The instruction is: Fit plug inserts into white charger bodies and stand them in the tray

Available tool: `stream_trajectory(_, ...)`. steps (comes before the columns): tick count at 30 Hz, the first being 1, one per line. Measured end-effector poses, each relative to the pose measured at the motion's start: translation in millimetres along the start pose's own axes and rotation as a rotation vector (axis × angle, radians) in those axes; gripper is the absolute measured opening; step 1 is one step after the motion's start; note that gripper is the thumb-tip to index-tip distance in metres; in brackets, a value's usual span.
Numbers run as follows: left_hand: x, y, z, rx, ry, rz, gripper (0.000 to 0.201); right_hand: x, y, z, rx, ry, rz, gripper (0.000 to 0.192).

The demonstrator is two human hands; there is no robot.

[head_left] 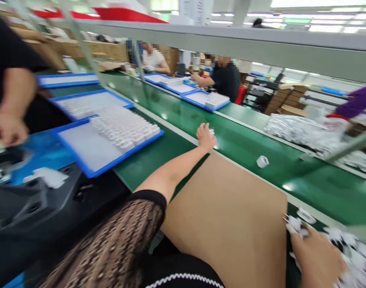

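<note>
I saw left hand (205, 137) closed on a white part (212, 132) far out on belt (183, 116) | right hand (316, 260) (near right) pinched white plug (293, 225)

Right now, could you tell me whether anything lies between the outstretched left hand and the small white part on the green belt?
Nothing visible does. The left hand already rests on the small white part on the green belt; another white part lies apart.
</note>
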State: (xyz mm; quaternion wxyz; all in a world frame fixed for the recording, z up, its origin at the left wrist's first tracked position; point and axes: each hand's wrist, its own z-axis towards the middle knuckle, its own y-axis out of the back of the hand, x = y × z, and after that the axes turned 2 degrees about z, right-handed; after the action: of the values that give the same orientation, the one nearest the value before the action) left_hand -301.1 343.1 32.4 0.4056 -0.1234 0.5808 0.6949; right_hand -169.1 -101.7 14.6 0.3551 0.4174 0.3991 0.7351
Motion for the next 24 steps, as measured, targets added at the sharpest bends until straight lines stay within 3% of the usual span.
stream_trajectory(3, -10, -12.3, -12, 0.012, -0.267, -0.108, 0.062, -1, 1, -14, -0.036, 0.007, -0.129, 0.046)
stream_trajectory(6, -31, -36.1, -25, 0.233, -0.440, -0.195, 0.040, 2, 5, -18, -0.173, 0.017, -0.049, 0.049)
stream_trajectory(9, -63, -65.7, -42, 0.411, -0.494, -0.227, 0.044, 2, 8, -17, -0.236, 0.092, 0.109, 0.049)
stream_trajectory(12, -93, -93.9, -56, 0.513, -0.480, -0.244, 0.073, 5, 9, -18, -0.165, 0.131, 0.270, 0.043)
stream_trajectory(15, -110, -111.4, -63, 0.559, -0.425, -0.263, 0.075, 20, 12, -23, -0.094, 0.048, 0.624, 0.044)
stream_trajectory(18, -111, -113.6, -65, 0.557, -0.361, -0.281, 0.060, 41, 15, -31, 0.068, -0.059, 1.098, 0.061)
stream_trajectory(20, -104, -105.8, -67, 0.539, -0.344, -0.296, 0.053, 52, 17, -36, 0.191, -0.116, 1.297, 0.063)
stream_trajectory(24, -76, -67.3, -93, 0.538, -0.401, -0.351, 0.049, 63, 22, -43, 0.394, -0.296, 1.518, 0.051)
